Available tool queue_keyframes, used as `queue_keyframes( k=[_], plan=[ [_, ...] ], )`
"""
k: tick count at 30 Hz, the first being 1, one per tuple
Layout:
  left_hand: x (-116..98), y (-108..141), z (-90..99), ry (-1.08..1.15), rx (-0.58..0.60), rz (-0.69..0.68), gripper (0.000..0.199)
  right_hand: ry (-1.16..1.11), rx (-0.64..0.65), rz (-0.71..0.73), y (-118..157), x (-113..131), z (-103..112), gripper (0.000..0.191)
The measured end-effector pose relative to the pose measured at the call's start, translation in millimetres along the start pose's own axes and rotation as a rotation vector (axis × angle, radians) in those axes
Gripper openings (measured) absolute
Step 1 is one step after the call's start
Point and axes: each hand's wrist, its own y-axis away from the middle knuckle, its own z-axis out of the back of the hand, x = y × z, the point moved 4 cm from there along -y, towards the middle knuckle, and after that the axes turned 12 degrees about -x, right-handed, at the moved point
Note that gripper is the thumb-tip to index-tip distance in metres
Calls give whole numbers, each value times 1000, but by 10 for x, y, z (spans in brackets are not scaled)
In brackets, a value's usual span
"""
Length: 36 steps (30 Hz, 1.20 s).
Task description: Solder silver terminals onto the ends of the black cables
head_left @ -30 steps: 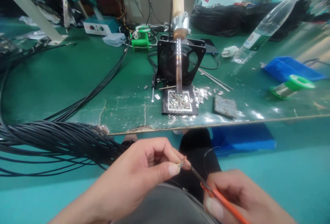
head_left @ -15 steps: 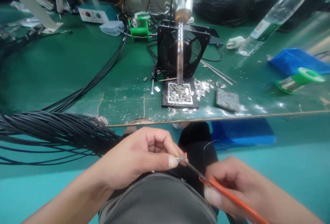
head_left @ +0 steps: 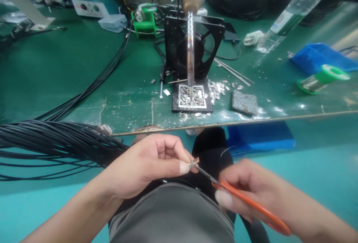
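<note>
Between thumb and fingertips, my left hand point(head_left: 156, 161) pinches a small metallic piece point(head_left: 193, 163) with a copper-coloured end. My right hand point(head_left: 246, 187) is wrapped round the orange handles of a pair of scissors point(head_left: 251, 205). Their dark, narrow blades point up and left, with the tips at the small piece by my left fingertips. Both hands are above my lap, in front of the bench edge. Whether the blades touch or grip the piece is too small to tell.
A soldering iron point(head_left: 190, 49) points down over a tray of small metal parts point(head_left: 179, 97), before a black fan point(head_left: 192, 45). A grey sponge point(head_left: 244, 102), a solder spool point(head_left: 321, 79) and a bottle point(head_left: 296, 12) are to the right. Black cables point(head_left: 56, 142) hang off the left edge.
The view has shifted slightly, so bench items appear a little higher and further left. My hands keep their hold; the scissors have turned slightly and show more of their orange handle.
</note>
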Motion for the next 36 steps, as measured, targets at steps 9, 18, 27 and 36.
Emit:
queue_keyframes(
  k=[9, 18, 27, 36],
  plan=[
    [-2, -1, 31, -13, -5, -28, 8, -22, -19, -23, -10, 69, -18, 58],
    [6, -14, 27, -26, -17, -24, 8, 1, -18, -40, -12, 96, -6, 56],
    [11, -22, 30, -39, -40, -8, 10, 15, -27, -35, -24, 99, 9, 54],
    [15, -27, 38, -37, -49, 1, 11, 30, -25, -16, -31, 67, 15, 52]
  ],
)
